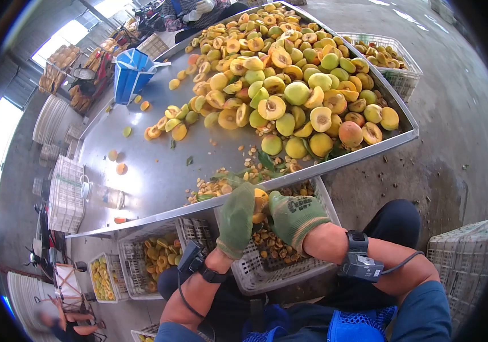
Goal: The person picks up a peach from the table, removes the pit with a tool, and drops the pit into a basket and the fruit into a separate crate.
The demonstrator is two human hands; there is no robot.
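My left hand [236, 219], in a green glove, is over a white crate [249, 273] at the near edge of the metal table [158, 188]. Close beside it, my right hand [296, 215], in a green glove with dark print, has its fingers bent. Between the two hands shows a yellow-orange peach piece [260, 199]; the fingers round it are partly hidden, but both hands touch or nearly touch it. Below, small brown pits and pieces [278, 246] lie in the crate. Beyond my hands, whole and halved peaches [297, 93] are heaped on the table.
Crates of peach halves stand at lower left [161, 256] and beyond the table's right edge [400, 82]. A blue bag [131, 74] and a clear jug [104, 195] are on the table. A co-worker [198, 11] sits at the far side; another person [73, 325] sits lower left.
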